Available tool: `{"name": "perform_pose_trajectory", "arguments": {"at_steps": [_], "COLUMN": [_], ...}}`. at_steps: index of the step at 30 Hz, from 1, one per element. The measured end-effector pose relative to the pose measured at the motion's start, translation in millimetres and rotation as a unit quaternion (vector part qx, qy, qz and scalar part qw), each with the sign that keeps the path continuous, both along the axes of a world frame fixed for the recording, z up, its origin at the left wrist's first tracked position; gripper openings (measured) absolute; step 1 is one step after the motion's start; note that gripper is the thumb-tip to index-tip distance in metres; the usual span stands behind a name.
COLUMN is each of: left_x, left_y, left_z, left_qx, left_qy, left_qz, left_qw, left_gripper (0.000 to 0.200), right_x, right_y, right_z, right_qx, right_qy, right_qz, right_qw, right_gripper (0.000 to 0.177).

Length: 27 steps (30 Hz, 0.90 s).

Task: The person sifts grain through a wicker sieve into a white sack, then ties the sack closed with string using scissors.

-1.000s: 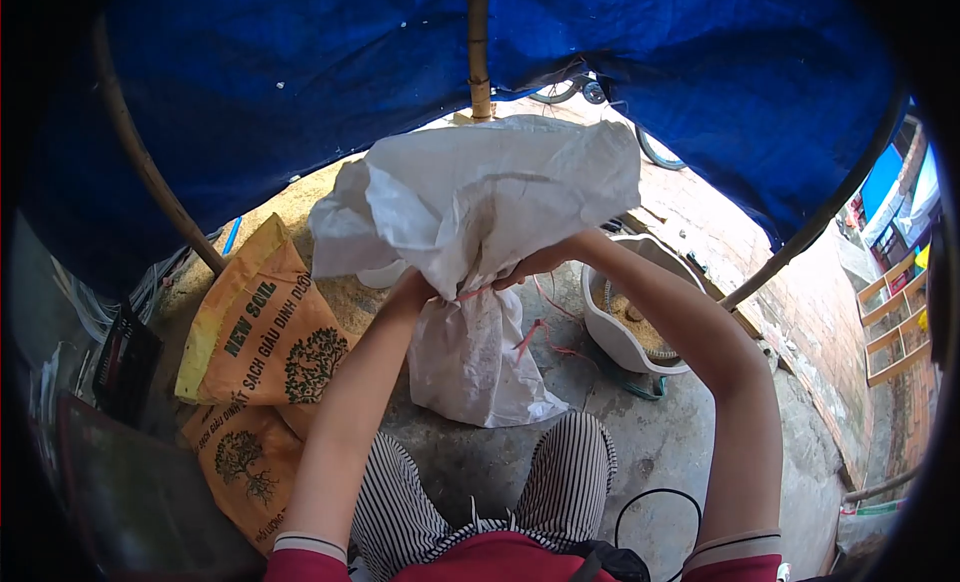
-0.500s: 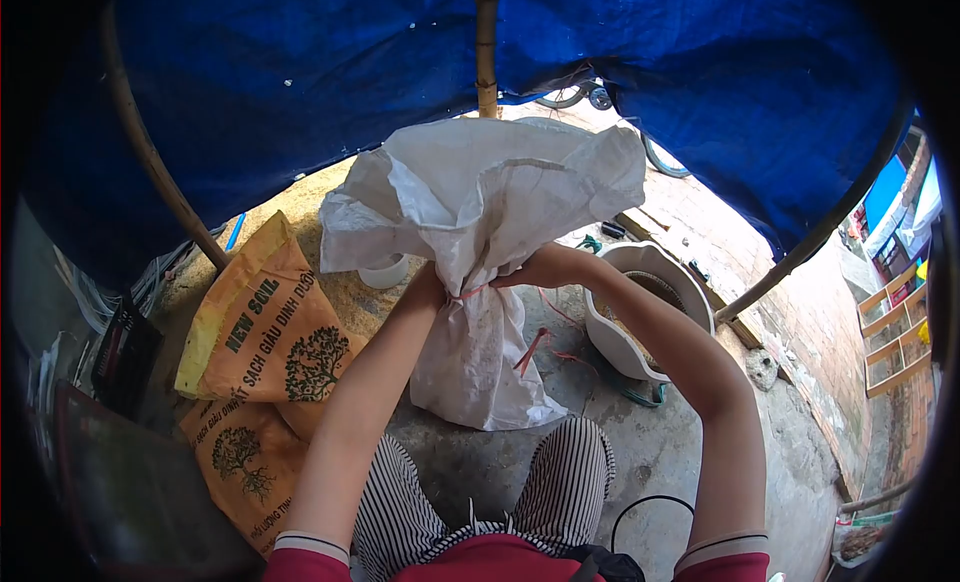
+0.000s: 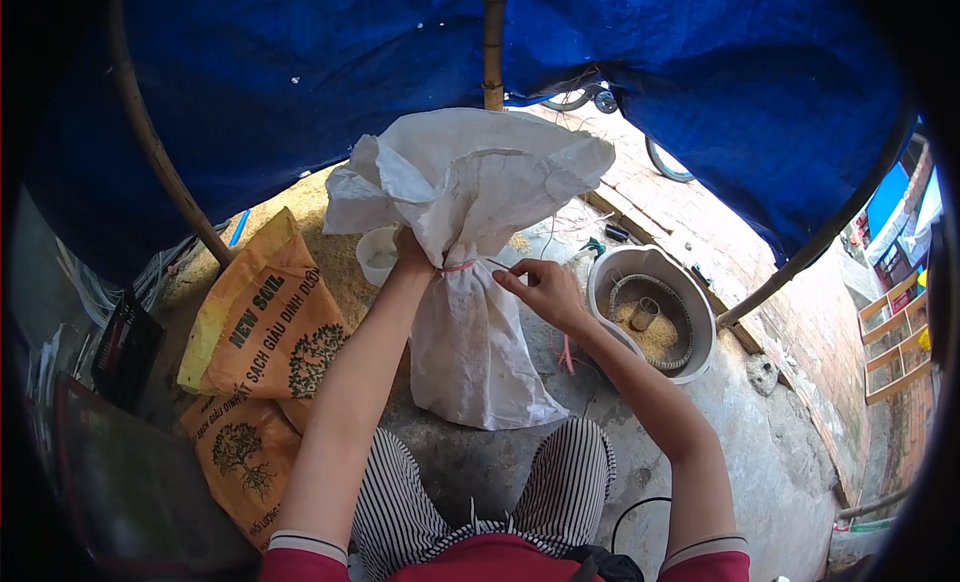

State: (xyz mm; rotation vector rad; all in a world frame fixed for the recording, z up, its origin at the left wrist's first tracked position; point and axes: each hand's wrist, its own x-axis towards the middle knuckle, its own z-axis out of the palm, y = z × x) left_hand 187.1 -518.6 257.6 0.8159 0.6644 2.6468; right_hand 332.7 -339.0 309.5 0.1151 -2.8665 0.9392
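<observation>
A white woven sack (image 3: 482, 357) stands upright between my knees, its neck gathered and its top flaring out. Pink string (image 3: 460, 267) runs round the neck. Against the left side of the neck is my left hand (image 3: 412, 250), its fingers mostly hidden behind the sack. My right hand (image 3: 540, 285), just right of the neck, pinches the string between thumb and finger and holds it out from the sack. A loose pink end hangs below my right hand.
A pale basin (image 3: 705, 337) with grain and a wire ring stands right. Left lies an orange printed sack (image 3: 265, 332); a white tub (image 3: 377, 254) stands behind. Blue tarp (image 3: 300, 72) and bamboo poles (image 3: 492, 47) are ahead; bicycle wheels show beyond.
My right hand has moved right and down, away from the neck, drawing the string outward. My left hand has shifted slightly left and up. The sack's flared top has swung left, and more of the basin shows.
</observation>
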Motion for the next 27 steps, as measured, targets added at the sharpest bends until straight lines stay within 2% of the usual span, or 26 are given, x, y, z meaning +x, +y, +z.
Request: {"name": "perform_pose_trajectory", "arguments": {"at_steps": [1, 2, 3, 4, 5, 6, 10, 13, 14, 17, 19, 20, 22, 24, 25, 26, 27], "left_x": [-15, -15, -15, -15, -14, -13, -9, -8, -9, -9, -10, -10, -9, -7, -8, -8, -8], "left_y": [-3, -5, -6, -7, -10, -13, -25, -25, -24, -32, -35, -36, -35, -35, -34, -34, -36], "left_z": [-18, -19, -20, -20, -20, -19, -25, -30, -30, -33, -35, -36, -38, -39, -39, -38, -37], "left_qx": [-0.169, -0.327, -0.327, -0.156, 0.026, 0.028, -0.057, -0.120, -0.141, -0.207, -0.248, -0.269, -0.311, -0.351, -0.368, -0.386, -0.404], "left_qy": [0.110, 0.214, 0.214, 0.121, 0.021, 0.021, -0.004, -0.023, -0.028, -0.044, -0.055, -0.061, -0.069, -0.079, -0.083, -0.087, -0.089], "left_qz": [0.168, 0.323, 0.323, 0.202, 0.069, 0.073, 0.161, 0.216, 0.233, 0.290, 0.327, 0.343, 0.372, 0.402, 0.417, 0.433, 0.448], "left_qw": [0.965, 0.862, 0.862, 0.959, 0.997, 0.997, 0.985, 0.969, 0.962, 0.933, 0.910, 0.898, 0.872, 0.842, 0.827, 0.810, 0.792], "left_gripper": [0.045, 0.046, 0.046, 0.047, 0.047, 0.047, 0.044, 0.042, 0.041, 0.039, 0.038, 0.037, 0.036, 0.035, 0.034, 0.034, 0.033], "right_x": [-3, -4, -2, 0, 2, 3, 4, 8, 12, 38, 41, 38, 24, 7, -2, -11, -17], "right_y": [0, 0, -1, -1, -1, 0, 4, -4, -14, -55, -70, -77, -84, -81, -76, -72, -69], "right_z": [-3, -4, -3, -3, -3, -4, -13, -20, -28, -3, -2, -2, -2, -2, 2, 5, 7], "right_qx": [-0.002, -0.005, -0.023, -0.022, -0.024, -0.026, -0.030, -0.097, -0.134, -0.084, 0.037, 0.037, 0.049, 0.032, -0.068, -0.167, -0.191], "right_qy": [0.019, 0.039, 0.061, 0.062, 0.053, 0.044, 0.036, -0.007, 0.025, 0.026, 0.205, 0.205, 0.310, 0.309, 0.196, 0.078, 0.081], "right_qz": [-0.013, -0.026, -0.023, -0.022, -0.022, -0.021, -0.022, -0.002, 0.023, 0.035, 0.149, 0.148, 0.213, 0.226, 0.277, 0.321, 0.331], "right_qw": [1.000, 0.999, 0.998, 0.998, 0.998, 0.998, 0.999, 0.995, 0.990, 0.996, 0.967, 0.967, 0.926, 0.923, 0.938, 0.929, 0.921], "right_gripper": [0.041, 0.039, 0.036, 0.036, 0.036, 0.036, 0.036, 0.036, 0.036, 0.026, 0.016, 0.016, 0.010, 0.011, 0.011, 0.012, 0.019]}}
